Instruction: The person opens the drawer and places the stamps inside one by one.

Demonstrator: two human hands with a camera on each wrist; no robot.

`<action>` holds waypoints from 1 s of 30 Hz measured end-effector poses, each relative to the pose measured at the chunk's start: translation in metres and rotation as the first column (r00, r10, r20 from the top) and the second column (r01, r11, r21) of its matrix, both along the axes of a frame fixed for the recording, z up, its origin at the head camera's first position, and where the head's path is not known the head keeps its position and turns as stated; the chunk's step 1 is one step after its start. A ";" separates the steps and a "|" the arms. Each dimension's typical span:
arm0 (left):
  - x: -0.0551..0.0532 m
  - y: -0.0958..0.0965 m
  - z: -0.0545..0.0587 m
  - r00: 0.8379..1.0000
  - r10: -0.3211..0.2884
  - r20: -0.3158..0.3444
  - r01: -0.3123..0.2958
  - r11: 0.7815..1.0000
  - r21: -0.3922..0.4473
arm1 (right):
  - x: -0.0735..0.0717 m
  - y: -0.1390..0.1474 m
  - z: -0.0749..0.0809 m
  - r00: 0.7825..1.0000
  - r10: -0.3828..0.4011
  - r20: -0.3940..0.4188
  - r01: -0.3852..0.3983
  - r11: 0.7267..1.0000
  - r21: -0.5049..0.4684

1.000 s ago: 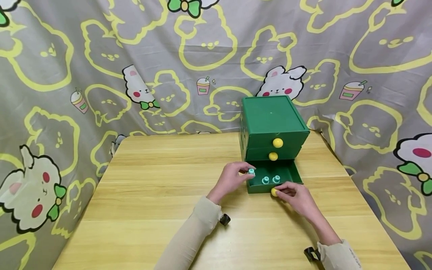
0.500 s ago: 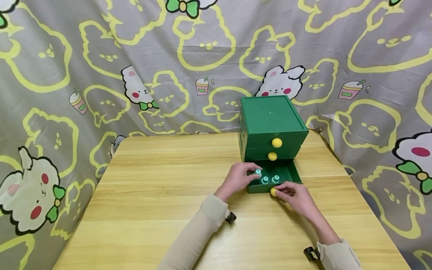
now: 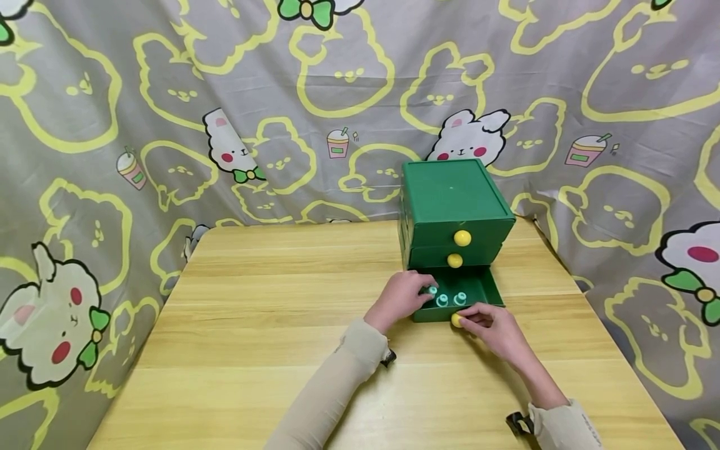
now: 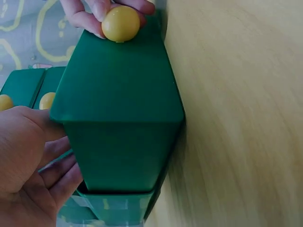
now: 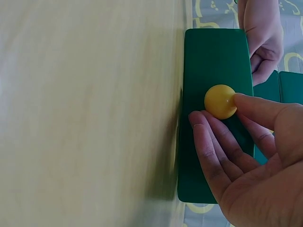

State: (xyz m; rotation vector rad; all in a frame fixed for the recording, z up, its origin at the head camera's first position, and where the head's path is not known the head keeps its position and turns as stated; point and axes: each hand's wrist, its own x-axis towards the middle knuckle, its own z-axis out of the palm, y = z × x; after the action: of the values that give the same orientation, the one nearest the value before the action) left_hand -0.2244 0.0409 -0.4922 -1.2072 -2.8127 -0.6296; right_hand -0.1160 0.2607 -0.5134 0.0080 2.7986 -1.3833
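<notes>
A green drawer cabinet (image 3: 458, 190) has its bottom drawer (image 3: 480, 287) pulled out. My left hand (image 3: 396, 297) reaches over the drawer's left wall, with thumb and forefinger around a small teal piece (image 3: 432, 291) low inside. Two more teal pieces, a left one (image 3: 442, 300) and a right one (image 3: 460, 298), stand in the drawer, each with a flared base and narrower ringed top. With thumb and fingertips my right hand (image 5: 265, 165) pinches the drawer's round yellow knob (image 5: 220, 101). In the left wrist view the drawer wall (image 4: 118, 151) hides my left fingertips.
Above the open drawer are two shut drawers, with an upper yellow knob (image 3: 462, 238) and a lower yellow knob (image 3: 454, 260). The cabinet stands at the back right of a wooden table (image 3: 253, 312). A patterned grey curtain (image 3: 270, 94) surrounds the table's back and sides.
My left hand has moved right and down into the drawer, bringing the third teal piece from the left wall to beside the other two. My right hand stays on the knob.
</notes>
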 end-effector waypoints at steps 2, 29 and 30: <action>-0.001 0.002 0.000 1.000 -0.009 -0.002 0.009 1.000 -0.024 | 0.000 0.000 0.000 1.000 0.000 0.000 0.000 1.000 -0.004; -0.010 0.021 -0.005 0.999 -0.044 0.016 0.046 0.995 -0.085 | 0.000 0.000 0.000 1.000 -0.004 0.004 0.004 1.000 -0.018; -0.010 0.021 -0.004 0.999 -0.043 0.016 0.045 0.995 -0.089 | 0.000 0.000 -0.001 1.000 -0.004 0.005 0.004 1.000 -0.017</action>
State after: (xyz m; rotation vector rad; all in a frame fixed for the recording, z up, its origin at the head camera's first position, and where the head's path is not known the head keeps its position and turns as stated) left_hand -0.2341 0.0618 -0.4963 -1.2872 -2.8619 -0.5208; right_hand -0.1158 0.2608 -0.5140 0.0167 2.7844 -1.4067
